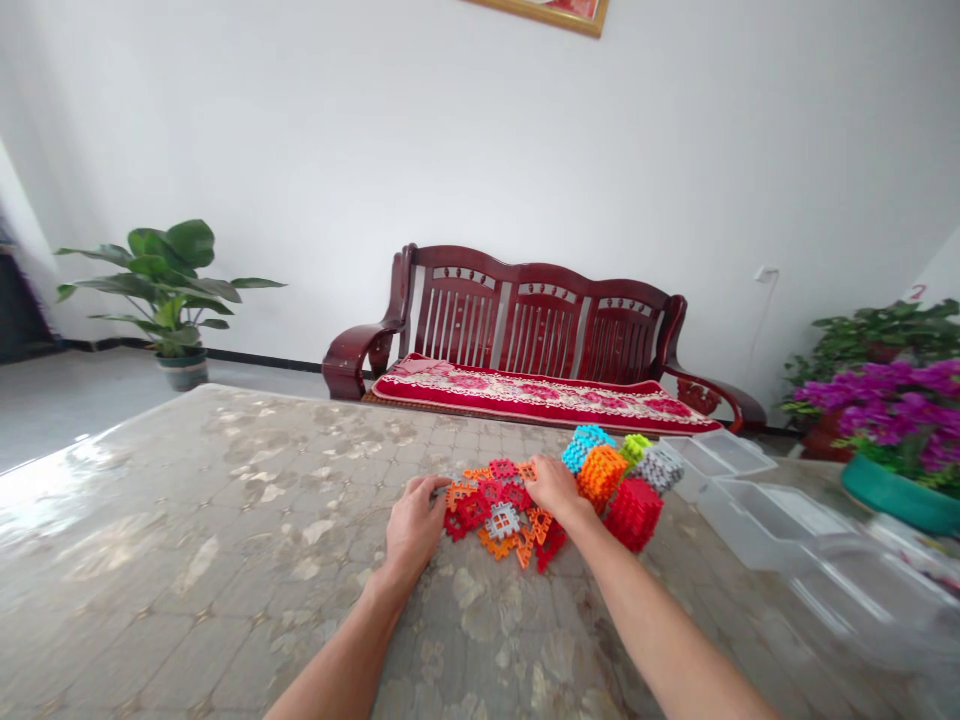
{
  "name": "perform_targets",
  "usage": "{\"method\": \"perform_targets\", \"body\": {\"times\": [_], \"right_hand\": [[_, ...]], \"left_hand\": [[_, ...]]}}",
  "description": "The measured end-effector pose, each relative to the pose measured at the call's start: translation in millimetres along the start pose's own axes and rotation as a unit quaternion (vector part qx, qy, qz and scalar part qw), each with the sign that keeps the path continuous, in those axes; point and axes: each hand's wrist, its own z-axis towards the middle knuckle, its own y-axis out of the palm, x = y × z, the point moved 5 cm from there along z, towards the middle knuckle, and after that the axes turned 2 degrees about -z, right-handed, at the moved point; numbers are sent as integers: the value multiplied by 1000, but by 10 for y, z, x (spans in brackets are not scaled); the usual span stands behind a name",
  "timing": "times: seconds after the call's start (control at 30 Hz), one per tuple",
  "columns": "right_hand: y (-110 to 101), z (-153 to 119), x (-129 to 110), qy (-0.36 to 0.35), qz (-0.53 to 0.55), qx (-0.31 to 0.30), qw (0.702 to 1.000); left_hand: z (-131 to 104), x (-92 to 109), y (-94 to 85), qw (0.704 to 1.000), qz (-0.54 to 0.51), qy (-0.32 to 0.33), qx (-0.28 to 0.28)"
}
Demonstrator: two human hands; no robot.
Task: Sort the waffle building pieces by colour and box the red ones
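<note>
Lattice pieces [501, 510], corners pointing mixed ways, long axis unclear

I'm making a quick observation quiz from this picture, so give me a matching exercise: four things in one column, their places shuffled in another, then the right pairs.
Things:
1. Left hand
2. Red stack
3. Right hand
4. Clear plastic containers

Places:
A. Reaching the loose pieces from the right
B. To the right of all the stacks
C. Reaching the loose pieces from the left
D. Nearest the person among the stacks

Pairs: 1-C, 2-D, 3-A, 4-B
</note>
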Motion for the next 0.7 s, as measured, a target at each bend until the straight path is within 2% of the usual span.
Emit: {"method": "perform_targets", "body": {"times": [0.27,0.43,0.57,0.7], "right_hand": [[-146,-175,-84,-9,-4,40,999],[-411,-351,-70,-19,8,89,996],[-804,-477,266,8,51,151,987],[-1134,-529,763,60,37,162,984]], "left_hand": [[-10,7,-3,1000,4,-4,1],[-13,10,-10,1000,2,-7,-1],[-20,27,-16,1000,1,-2,-1],[-20,25,-11,1000,1,-2,1]]}}
